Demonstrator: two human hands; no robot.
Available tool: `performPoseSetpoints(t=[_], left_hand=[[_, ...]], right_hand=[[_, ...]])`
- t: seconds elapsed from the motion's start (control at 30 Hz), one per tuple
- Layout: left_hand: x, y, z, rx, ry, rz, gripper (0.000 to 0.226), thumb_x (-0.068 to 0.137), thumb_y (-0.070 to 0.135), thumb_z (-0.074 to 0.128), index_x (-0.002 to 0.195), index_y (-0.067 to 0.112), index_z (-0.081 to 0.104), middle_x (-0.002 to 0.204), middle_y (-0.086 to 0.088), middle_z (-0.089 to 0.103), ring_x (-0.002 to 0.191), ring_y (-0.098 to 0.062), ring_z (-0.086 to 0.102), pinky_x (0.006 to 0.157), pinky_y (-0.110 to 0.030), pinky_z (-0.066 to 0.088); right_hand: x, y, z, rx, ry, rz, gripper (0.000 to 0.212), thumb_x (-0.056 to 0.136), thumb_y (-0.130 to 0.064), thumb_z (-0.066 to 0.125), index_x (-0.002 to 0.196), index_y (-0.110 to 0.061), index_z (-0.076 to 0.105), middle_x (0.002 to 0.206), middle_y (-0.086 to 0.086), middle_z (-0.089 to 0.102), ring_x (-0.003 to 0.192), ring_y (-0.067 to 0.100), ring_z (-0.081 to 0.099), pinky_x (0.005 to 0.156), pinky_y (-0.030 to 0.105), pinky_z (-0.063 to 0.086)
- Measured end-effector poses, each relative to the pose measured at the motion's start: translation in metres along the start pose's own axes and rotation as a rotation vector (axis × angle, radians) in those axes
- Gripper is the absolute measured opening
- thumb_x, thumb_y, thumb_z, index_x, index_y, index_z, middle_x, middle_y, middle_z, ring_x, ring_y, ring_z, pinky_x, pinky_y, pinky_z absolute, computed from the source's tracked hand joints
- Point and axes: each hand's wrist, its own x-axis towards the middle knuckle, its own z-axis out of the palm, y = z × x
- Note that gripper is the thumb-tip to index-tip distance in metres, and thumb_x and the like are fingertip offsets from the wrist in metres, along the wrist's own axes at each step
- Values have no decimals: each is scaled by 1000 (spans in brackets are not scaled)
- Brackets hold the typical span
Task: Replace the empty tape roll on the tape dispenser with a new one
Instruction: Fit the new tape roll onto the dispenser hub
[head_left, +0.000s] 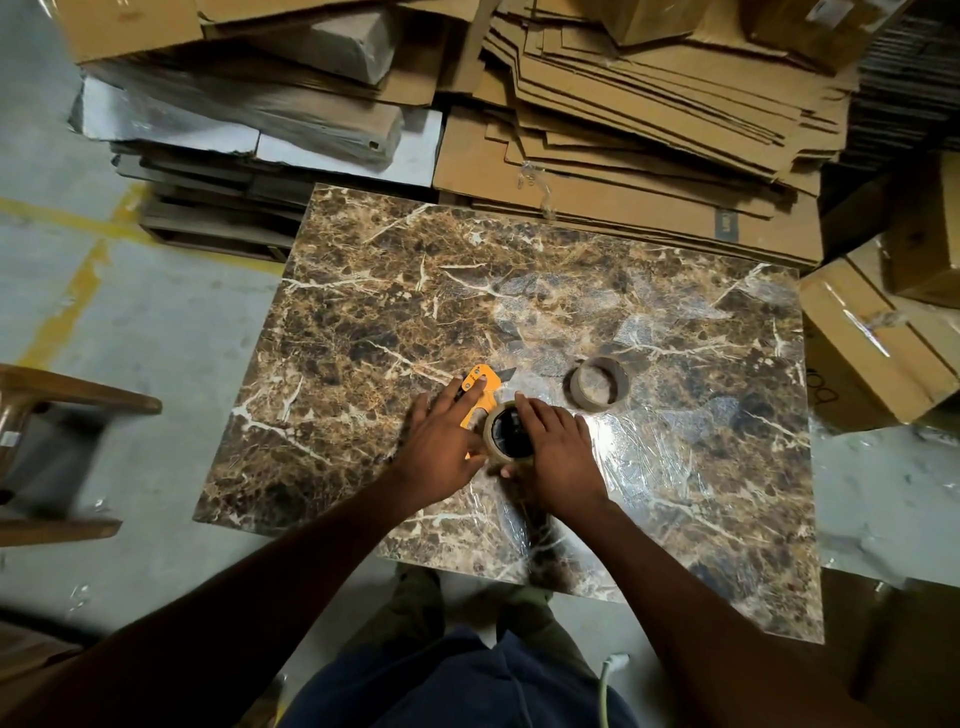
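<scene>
Grey concrete floor around me, marked with worn yellow painted lines. Brown marble-patterned counter, glossy, a bright glare patch near its right side. Behind it, flattened cardboard sheets piled high and loose. To their left, a stack of flat packs wrapped in plastic film. Closed cardboard boxes stand at my right. Wooden furniture edge juts in at left. Light is dim overall.

Both hands down, fingers spread
</scene>
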Motion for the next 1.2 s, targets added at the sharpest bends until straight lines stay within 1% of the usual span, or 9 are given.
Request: performPoseSetpoints(t=[0.2, 0.5, 0.63, 0.73, 0.83, 0.9, 1.0, 1.1, 1.2], left_hand=[[-2, 5, 2, 2, 22, 2, 24, 87, 57, 74, 96, 37, 82, 179, 5, 6, 165, -28, -2, 126, -65, 6], [7, 10, 6, -60, 38, -117, 18, 90, 31, 69, 74, 25, 75, 179, 4, 4, 165, -23, 1, 129, -60, 15], [11, 9, 14, -135, 113, -239, 25, 90, 24, 67, 65, 21, 71, 179, 1, 7, 162, -26, 22, 126, -55, 29], [17, 4, 14, -220, 134, -361, 25, 92, 22, 66, 71, 15, 78, 178, 0, 15, 138, -24, 56, 104, -41, 54], [22, 0, 11, -286, 144, -338, 18, 88, 12, 66, 93, 9, 83, 157, -7, 56, 117, -22, 69, 98, -37, 58], [25, -6, 8, -397, 195, -388, 17, 84, 10, 67, 90, 15, 82, 118, -2, 78, 93, -14, 74, 86, -38, 64], [30, -23, -6, -535, 240, -577, 23, 86, 14, 78, 64, 15, 71, 65, -2, 72, 52, -13, 63, 63, -39, 65], [30, -40, -20, -640, 112, -612, 10, 83, 14, 86, 77, 8, 80, 79, -4, 78, 64, -19, 72, 68, -32, 62], [27, -50, -21, -765, 60, -627, 7, 81, 9, 88, 81, 7, 81, 95, -1, 80, 84, -24, 78, 79, -40, 65]], right_hand=[[4, 2, 3, 79, 45, 68, 118, 69, -69, 81, 163, -23, 25, 153, 5, 45, 137, 28, 44, 115, 51, 36], [5, -4, 1, 54, 52, 112, 112, 67, -76, 77, 154, -14, 42, 147, 6, 48, 132, 29, 47, 111, 48, 40], [0, -9, 3, 33, 112, 156, 108, 67, -78, 76, 144, -9, 48, 132, 10, 55, 118, 32, 55, 101, 49, 46], [-3, -13, 3, 11, 119, 174, 104, 67, -77, 76, 139, -9, 49, 126, 10, 54, 114, 32, 55, 98, 48, 47], [-3, -17, 2, 4, 106, 198, 100, 68, -75, 77, 136, -7, 49, 124, 11, 53, 112, 32, 55, 97, 47, 48], [-3, -18, 0, 5, 97, 202, 99, 68, -73, 78, 135, -7, 49, 124, 11, 53, 112, 32, 55, 97, 46, 48], [-4, -17, 0, 0, 92, 190, 98, 68, -68, 82, 138, -9, 47, 127, 10, 53, 114, 32, 54, 99, 47, 47], [-3, -13, -1, -12, 72, 170, 98, 69, -62, 84, 143, -11, 45, 131, 9, 53, 118, 31, 54, 102, 46, 45], [3, -11, -6, -18, -6, 149, 100, 72, -55, 86, 151, -13, 41, 143, 8, 50, 129, 31, 48, 109, 48, 41]])
